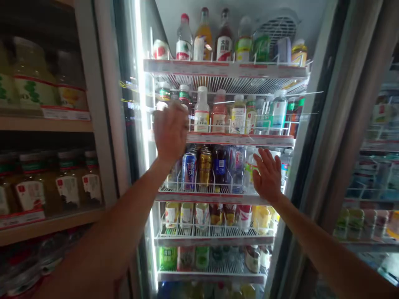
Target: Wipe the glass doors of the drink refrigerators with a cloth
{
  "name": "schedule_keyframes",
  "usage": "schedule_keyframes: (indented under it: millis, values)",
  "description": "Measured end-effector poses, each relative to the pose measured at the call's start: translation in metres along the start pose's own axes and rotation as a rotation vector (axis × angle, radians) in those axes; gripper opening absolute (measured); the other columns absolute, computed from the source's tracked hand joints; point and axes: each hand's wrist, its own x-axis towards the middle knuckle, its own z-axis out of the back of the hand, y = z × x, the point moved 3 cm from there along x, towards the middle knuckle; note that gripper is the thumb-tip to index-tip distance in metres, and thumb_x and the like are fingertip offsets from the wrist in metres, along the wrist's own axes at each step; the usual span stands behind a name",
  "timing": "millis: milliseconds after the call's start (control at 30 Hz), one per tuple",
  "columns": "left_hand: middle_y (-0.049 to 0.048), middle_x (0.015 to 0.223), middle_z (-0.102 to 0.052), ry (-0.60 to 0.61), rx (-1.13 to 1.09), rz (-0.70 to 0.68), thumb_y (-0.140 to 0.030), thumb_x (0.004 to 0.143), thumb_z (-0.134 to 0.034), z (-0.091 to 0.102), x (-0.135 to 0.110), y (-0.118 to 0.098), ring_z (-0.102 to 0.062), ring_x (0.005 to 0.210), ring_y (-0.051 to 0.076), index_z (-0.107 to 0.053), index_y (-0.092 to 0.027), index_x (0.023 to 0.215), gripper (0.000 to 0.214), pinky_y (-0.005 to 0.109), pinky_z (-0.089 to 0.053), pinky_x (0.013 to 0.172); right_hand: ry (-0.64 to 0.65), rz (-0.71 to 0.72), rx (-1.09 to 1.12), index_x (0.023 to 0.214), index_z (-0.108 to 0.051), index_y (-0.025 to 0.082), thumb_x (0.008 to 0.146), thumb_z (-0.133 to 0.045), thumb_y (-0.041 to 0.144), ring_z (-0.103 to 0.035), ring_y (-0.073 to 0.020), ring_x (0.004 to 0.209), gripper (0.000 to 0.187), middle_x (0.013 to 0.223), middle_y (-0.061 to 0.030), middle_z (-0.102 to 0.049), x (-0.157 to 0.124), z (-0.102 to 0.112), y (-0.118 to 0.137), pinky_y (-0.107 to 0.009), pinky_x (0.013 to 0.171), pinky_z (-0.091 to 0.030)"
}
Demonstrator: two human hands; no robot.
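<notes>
White-capped plastic bottle (201,110) stands on the second shelf down, just right of my left hand (171,133). I judge it light and stiff, though its smooth surface may prove slippery; the neck or upper body would give the best hold. My left hand is narrowed, fingers bunched, back toward me, at the shelf's front edge. My fingers hide whatever lies beneath, so I cannot tell whether they hold anything.

My right hand (268,175) is open wide, fingers spread, and shows nothing held. It sits at centre right, beside a clear plastic bottle (249,176) behind a white wire rail (177,182); contact cannot be confirmed. Blue and gold drink cans (197,169) stand between my hands, likely light and thin-walled. Around these, the shelves of a glass-door drinks cooler (240,139) fill the frame's centre. Lidded jars (37,187) line wooden shelving (46,123) at the left.
</notes>
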Motion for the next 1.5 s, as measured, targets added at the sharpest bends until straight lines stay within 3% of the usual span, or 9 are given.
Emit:
schedule_keyframes:
  millis: [100, 267, 367, 600, 767, 833, 1000, 1200, 1500]
  values:
    - [0.0016, 0.15, -0.031, -0.198, 0.04, 0.332, -0.031, 0.091, -0.035, 0.004, 0.003, 0.023, -0.02, 0.14, 0.026, -0.04, -0.021, 0.135, 0.045, 0.051, -0.014, 0.116, 0.032, -0.034, 0.009, 0.147, -0.015, 0.03, 0.089, -0.037, 0.024, -0.027, -0.0237, 0.139, 0.062, 0.15, -0.004, -0.031, 0.0, -0.002, 0.0, -0.048, 0.113, -0.019]
    - [-0.0028, 0.145, -0.039, 0.159, -0.065, -0.218, -0.03, 0.09, -0.039, -0.023, -0.039, -0.072, -0.02, 0.141, 0.022, -0.046, -0.029, 0.131, 0.042, 0.051, -0.011, 0.117, 0.086, -0.036, 0.017, 0.147, -0.017, 0.028, 0.09, -0.035, 0.028, -0.025, -0.0244, 0.14, 0.06, 0.15, -0.0053, -0.031, 0.0, 0.001, -0.004, -0.049, 0.112, -0.019]
    - [-0.0067, 0.145, -0.038, 0.335, -0.118, -0.369, -0.031, 0.091, -0.035, -0.023, -0.044, -0.088, -0.02, 0.141, 0.019, -0.044, -0.031, 0.132, 0.042, 0.049, -0.009, 0.118, 0.142, -0.019, 0.045, 0.144, -0.024, 0.024, 0.09, -0.033, 0.032, -0.021, -0.0253, 0.141, 0.056, 0.151, -0.0072, -0.029, 0.0, 0.004, -0.008, -0.051, 0.112, -0.017]
    - [0.0, 0.15, -0.03, 0.123, -0.032, 0.126, -0.028, 0.088, -0.038, -0.016, -0.018, -0.062, -0.014, 0.142, 0.024, -0.039, -0.026, 0.138, 0.05, 0.049, -0.003, 0.118, 0.119, -0.033, 0.168, 0.138, -0.035, 0.013, 0.091, -0.027, 0.041, -0.013, -0.0261, 0.143, 0.055, 0.15, -0.0152, -0.028, 0.001, 0.002, -0.006, -0.056, 0.112, -0.008]
    - [-0.0022, 0.144, -0.04, 0.504, -0.177, -0.473, -0.035, 0.095, -0.026, -0.042, -0.047, -0.147, -0.019, 0.14, 0.018, -0.033, -0.027, 0.139, 0.046, 0.051, -0.006, 0.115, 0.167, -0.053, 0.267, 0.139, -0.034, 0.01, 0.092, -0.027, 0.043, -0.01, -0.0244, 0.143, 0.057, 0.149, -0.0168, -0.028, 0.002, 0.005, -0.006, -0.054, 0.113, -0.002]
    - [-0.0016, 0.147, -0.037, 0.449, -0.147, -0.404, -0.036, 0.094, -0.026, -0.046, -0.043, -0.158, -0.017, 0.141, 0.018, -0.035, -0.027, 0.138, 0.046, 0.048, -0.007, 0.116, 0.22, -0.045, 0.285, 0.142, -0.029, 0.016, 0.092, -0.026, 0.043, -0.009, -0.0229, 0.143, 0.057, 0.151, -0.0115, -0.027, 0.002, 0.006, -0.01, -0.054, 0.114, -0.003]
    - [0.0075, 0.149, -0.032, 0.133, -0.053, -0.03, -0.034, 0.093, -0.027, -0.056, -0.014, -0.165, -0.013, 0.142, 0.02, -0.037, -0.016, 0.137, 0.049, 0.045, -0.007, 0.118, 0.177, 0.029, 0.295, 0.142, -0.029, 0.025, 0.091, -0.031, 0.037, -0.016, -0.0221, 0.142, 0.053, 0.151, -0.0045, -0.029, 0.01, 0.011, -0.01, -0.053, 0.114, -0.013]
    - [0.0094, 0.15, -0.03, 0.162, -0.122, -0.206, -0.046, 0.09, -0.032, -0.058, -0.026, -0.155, -0.013, 0.142, 0.019, -0.023, -0.017, 0.143, 0.061, 0.044, -0.017, 0.116, 0.11, 0.061, 0.326, 0.138, -0.038, 0.017, 0.092, -0.031, 0.031, -0.031, -0.018, 0.137, 0.049, 0.147, -0.0107, -0.035, 0.036, 0.014, 0.003, -0.04, 0.111, -0.029]
    - [0.015, 0.149, -0.029, 0.047, 0.045, -0.321, -0.061, 0.085, -0.037, -0.041, -0.05, -0.108, -0.01, 0.142, 0.024, -0.012, -0.013, 0.146, 0.081, 0.045, -0.011, 0.116, 0.027, 0.088, 0.146, 0.12, -0.055, 0.028, 0.087, -0.049, 0.034, -0.033, -0.0234, 0.134, 0.034, 0.141, -0.0058, -0.045, 0.061, -0.002, 0.025, -0.051, 0.115, -0.005]
